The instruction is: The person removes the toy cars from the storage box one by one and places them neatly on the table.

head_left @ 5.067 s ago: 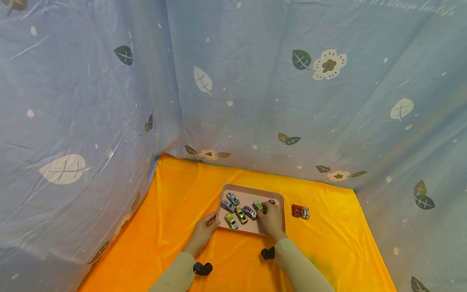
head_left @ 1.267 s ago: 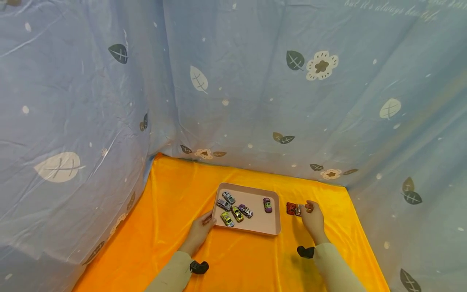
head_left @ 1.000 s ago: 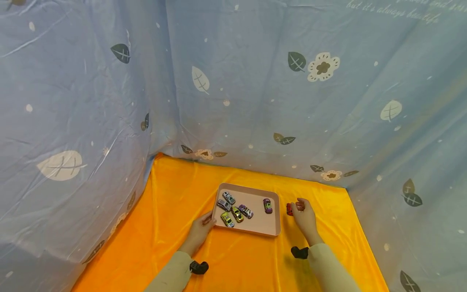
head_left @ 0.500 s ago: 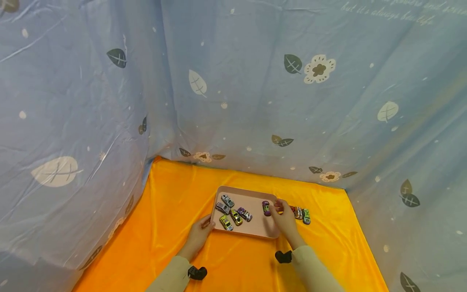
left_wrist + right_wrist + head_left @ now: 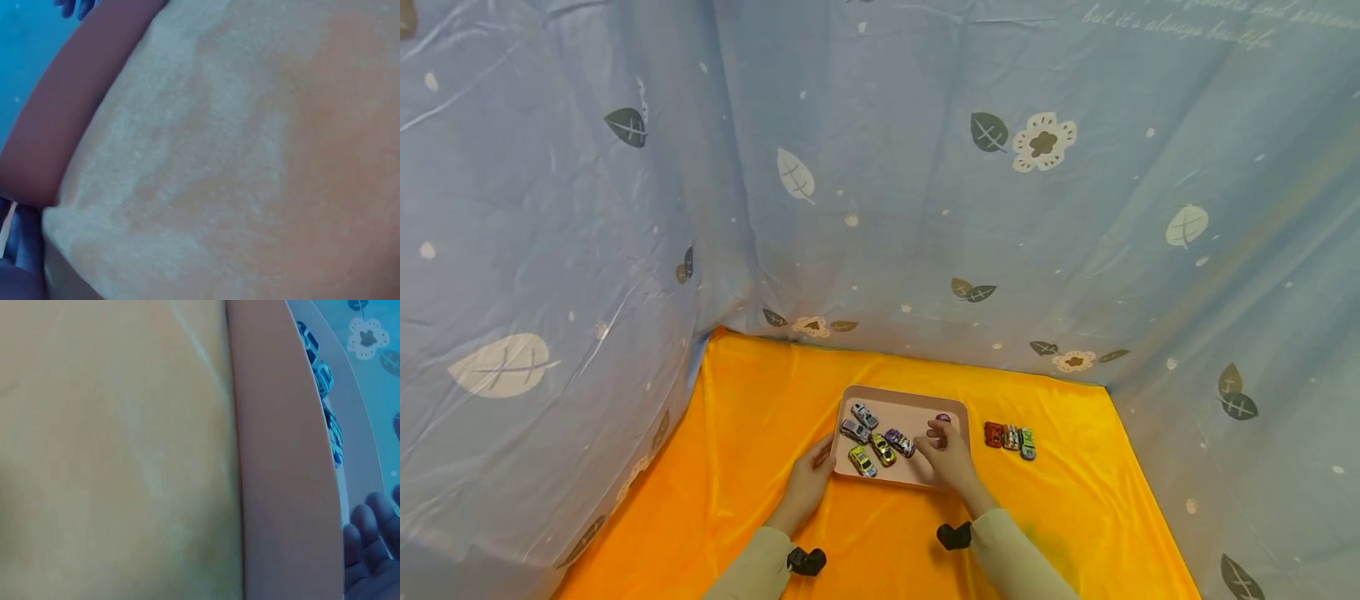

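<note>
Three toy cars (image 5: 1010, 437) now stand side by side on the orange cloth (image 5: 752, 433) just right of the pink tray (image 5: 958, 412), where five seconds ago there were only two; the green one at the right end of that row appeared there within the last second or so. The right hand (image 5: 949, 458), which a second ago was out at that row beyond the tray's right edge, has come back over the tray and now hovers above its right half, fingers (image 5: 934, 432) loosely curled close to the purple car (image 5: 942, 418) at the far right corner, most of which the hand hides. Whether the fingers already pinch that car or only touch it cannot be told from the head view, and the right wrist view shows only sleeve and tray edge. The left hand (image 5: 808, 483) has not shifted: it rests at the tray's near left corner, fingers lying along the rim, seemingly steadying it. Five more cars (image 5: 876, 437) remain clustered in the left half of the tray, unchanged in position. Judging by this, cars are being carried one by one from the tray to the row on the cloth, and the purple car looks like the one now being reached for, with the cluster left.
</note>
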`<state>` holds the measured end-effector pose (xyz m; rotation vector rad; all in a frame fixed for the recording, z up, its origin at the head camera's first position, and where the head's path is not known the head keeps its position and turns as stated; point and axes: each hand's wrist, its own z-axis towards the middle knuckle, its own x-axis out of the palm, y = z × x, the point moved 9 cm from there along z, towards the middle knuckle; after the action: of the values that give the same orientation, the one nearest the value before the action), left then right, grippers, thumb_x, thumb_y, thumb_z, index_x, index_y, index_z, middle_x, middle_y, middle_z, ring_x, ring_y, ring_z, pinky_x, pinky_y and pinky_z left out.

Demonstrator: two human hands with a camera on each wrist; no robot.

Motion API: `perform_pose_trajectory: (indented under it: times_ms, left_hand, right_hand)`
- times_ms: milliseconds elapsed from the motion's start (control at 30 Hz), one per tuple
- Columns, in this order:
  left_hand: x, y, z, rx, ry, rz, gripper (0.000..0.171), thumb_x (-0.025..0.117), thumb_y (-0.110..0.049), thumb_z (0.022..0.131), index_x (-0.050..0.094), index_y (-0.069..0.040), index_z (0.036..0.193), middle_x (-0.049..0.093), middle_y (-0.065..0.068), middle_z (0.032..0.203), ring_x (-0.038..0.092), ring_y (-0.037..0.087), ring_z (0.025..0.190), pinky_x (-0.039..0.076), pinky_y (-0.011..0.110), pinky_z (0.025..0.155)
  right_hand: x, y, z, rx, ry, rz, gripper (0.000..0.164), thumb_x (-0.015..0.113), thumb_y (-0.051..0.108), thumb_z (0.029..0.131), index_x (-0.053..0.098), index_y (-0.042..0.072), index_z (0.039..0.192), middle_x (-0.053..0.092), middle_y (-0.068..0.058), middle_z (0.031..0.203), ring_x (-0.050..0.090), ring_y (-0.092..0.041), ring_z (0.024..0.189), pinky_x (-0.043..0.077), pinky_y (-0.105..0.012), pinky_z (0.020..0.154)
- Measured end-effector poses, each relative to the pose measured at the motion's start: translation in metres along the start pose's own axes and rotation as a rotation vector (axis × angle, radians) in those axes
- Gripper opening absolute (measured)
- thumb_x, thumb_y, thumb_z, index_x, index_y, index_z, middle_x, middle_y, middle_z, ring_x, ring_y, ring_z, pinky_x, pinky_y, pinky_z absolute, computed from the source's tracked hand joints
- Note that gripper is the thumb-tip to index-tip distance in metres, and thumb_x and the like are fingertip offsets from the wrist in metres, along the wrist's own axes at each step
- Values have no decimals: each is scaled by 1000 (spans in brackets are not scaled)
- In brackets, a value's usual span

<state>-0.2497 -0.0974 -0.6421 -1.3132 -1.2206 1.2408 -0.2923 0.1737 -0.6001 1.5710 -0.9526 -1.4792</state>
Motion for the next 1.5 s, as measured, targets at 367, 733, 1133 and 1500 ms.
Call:
perform_pose_trajectory:
  times_ms: [367,733,1133,1500]
  left_hand:
    - [-3,5,-5,20,27,-33,48,52,-13,101,42,-8,147,41,18,147,37,34,135,37,44,106]
    - [-5,9,-6,19,23,-80,46,53,-13,101,44,-9,146,45,19,144,41,32,133,42,35,103]
    - [-5,16,-3,-2,10,-110,46,53,-12,100,45,-10,146,46,18,143,41,31,133,44,30,100]
    - [-4,19,-2,-2,21,-79,45,54,-18,100,47,-13,145,48,16,142,45,30,130,44,36,101]
  right_hand:
    - [27,-17,2,148,143,9,60,73,30,88,50,-2,133,60,-17,123,57,-32,111,48,-47,96]
    - [31,-11,2,168,81,-65,47,78,23,83,60,-1,119,63,-13,107,60,-27,97,51,-45,89]
    - [35,-14,3,166,69,-100,42,78,18,82,65,0,118,61,-7,98,53,-22,86,52,-37,83]
    - [34,-15,1,171,60,-137,37,77,15,82,67,1,114,60,-7,92,53,-22,82,53,-36,79]
